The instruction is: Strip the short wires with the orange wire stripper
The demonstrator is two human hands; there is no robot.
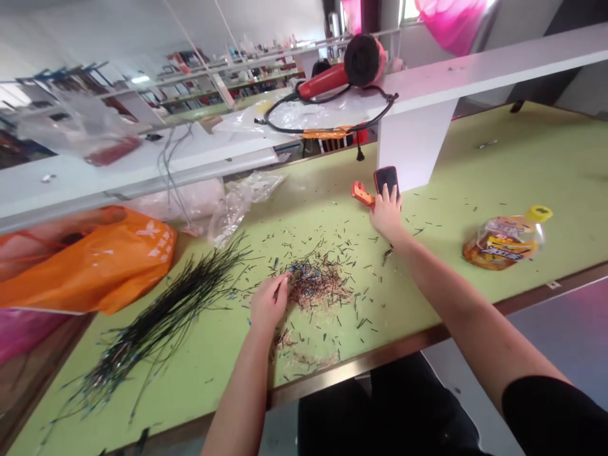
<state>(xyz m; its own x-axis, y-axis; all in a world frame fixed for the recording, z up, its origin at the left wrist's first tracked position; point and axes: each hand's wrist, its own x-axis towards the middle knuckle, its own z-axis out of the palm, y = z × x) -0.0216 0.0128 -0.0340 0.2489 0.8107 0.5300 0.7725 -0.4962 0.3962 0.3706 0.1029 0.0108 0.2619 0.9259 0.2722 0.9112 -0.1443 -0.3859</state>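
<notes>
Phone (386,179) lay at the tips of the right hand's (387,214) fingers, dark screen up, its long axis running away from the person and propped against the white shelf support (412,142). Those fingers were spread and rested on the phone's lower edge; whether they gripped it I could not tell. Just left of them lay an orange tool (361,193), touching or nearly touching the phone. The left hand (268,303) sat much nearer the body, its fingers pressed together and pinching at the edge of a heap of stripped wire ends (316,285). Further left of that hand a bundle of dark wires (166,316) lay slantwise across the green bench (522,158). Right of the right forearm lay a yellow-capped bottle (506,239) on its side.
</notes>
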